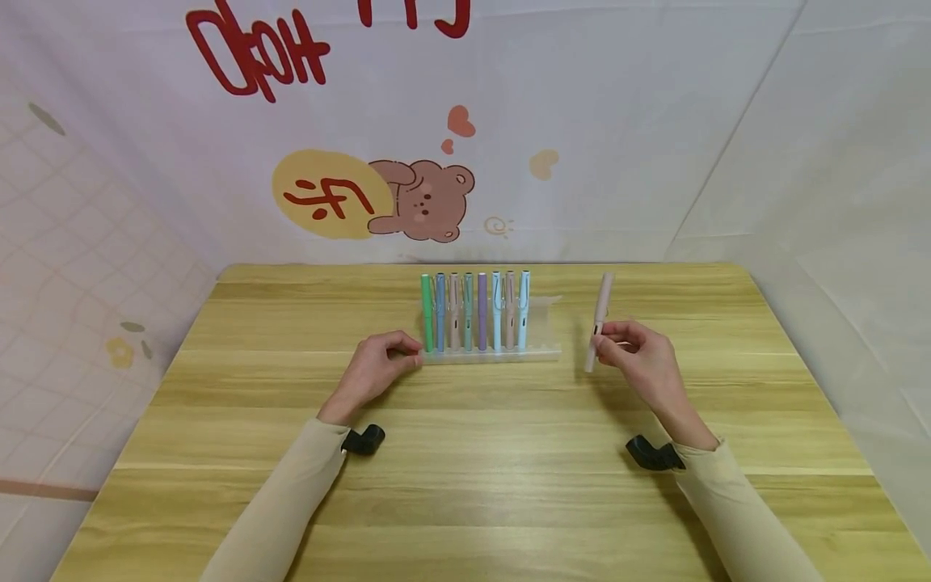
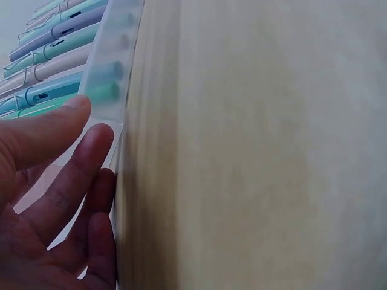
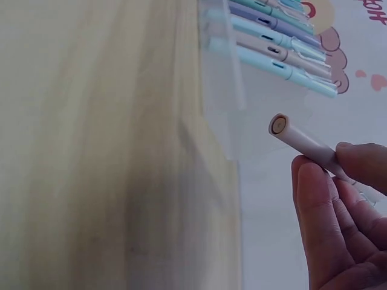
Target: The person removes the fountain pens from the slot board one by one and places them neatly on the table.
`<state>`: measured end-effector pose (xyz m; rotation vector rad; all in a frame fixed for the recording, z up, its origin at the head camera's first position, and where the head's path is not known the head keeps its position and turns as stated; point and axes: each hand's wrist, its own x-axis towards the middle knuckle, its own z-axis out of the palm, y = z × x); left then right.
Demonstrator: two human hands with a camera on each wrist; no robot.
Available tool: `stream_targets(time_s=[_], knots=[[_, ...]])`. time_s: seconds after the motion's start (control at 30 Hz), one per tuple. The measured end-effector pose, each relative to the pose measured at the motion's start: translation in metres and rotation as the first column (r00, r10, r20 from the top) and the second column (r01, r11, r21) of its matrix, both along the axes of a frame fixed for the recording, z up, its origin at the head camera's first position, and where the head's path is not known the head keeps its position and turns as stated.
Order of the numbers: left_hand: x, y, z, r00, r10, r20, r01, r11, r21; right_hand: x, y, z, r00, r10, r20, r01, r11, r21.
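Note:
A clear plastic pen stand [image 1: 544, 354] holds a row of upright capped pens in green, blue, pinkish-beige, purple and light blue. At its left end my left hand [image 1: 380, 361] grips the corner, thumb and index finger close together, as the left wrist view shows. To the right of the stand, apart from it, my right hand [image 1: 640, 356] pinches a pale pinkish-beige pen [image 1: 603, 299] between thumb and fingers. That pen is nearly upright and slightly tilted. Its round lower end faces the camera in the right wrist view, while the upper part leaves that frame.
A wood-grain table [image 1: 465, 485] lies under both hands. Behind it hangs a pale cloth [image 1: 604, 97] printed with a bear and red lettering. Black wrist mounts [image 1: 655, 454] sit at both sleeve cuffs. The stand's right end has no pens in it.

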<state>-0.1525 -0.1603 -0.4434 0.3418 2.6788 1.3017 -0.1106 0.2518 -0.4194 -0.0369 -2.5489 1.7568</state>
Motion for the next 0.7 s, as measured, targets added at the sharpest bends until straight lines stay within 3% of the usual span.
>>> stream_targets(time_s=[0.7], knots=[[-0.001,0.000,0.001,1.000,0.001,0.000,-0.001,1.000,-0.005,-0.014,0.006,-0.014,0.990,0.064,0.128,-0.075,0.994,0.083]])
